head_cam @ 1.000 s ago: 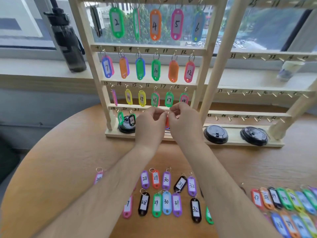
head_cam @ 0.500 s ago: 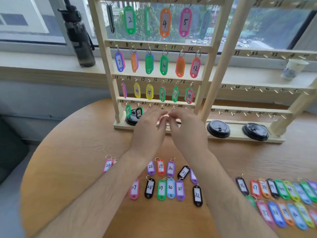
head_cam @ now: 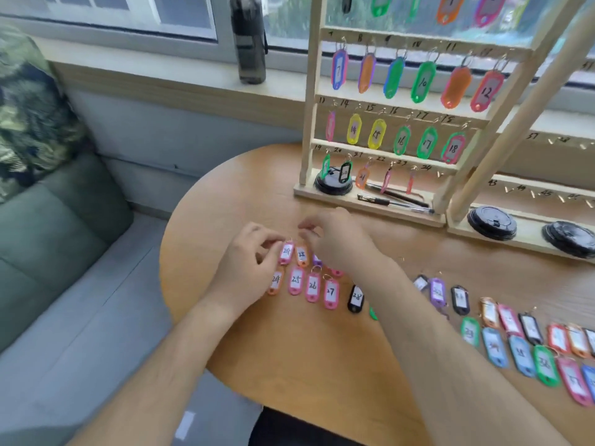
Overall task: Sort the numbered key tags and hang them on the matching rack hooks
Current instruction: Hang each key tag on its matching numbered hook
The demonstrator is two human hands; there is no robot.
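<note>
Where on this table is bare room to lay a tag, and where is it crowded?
Bare: the round wooden table's left part beside the wooden rack base, and the strip below pink tags 25 to 27. Crowded: coloured tag rows at right.

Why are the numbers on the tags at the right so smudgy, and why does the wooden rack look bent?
Head view: blur, likely from motion, smears the coloured plastic key tags at the right edge; the wide-angle lens makes the pale wooden rack seem to lean.
</note>
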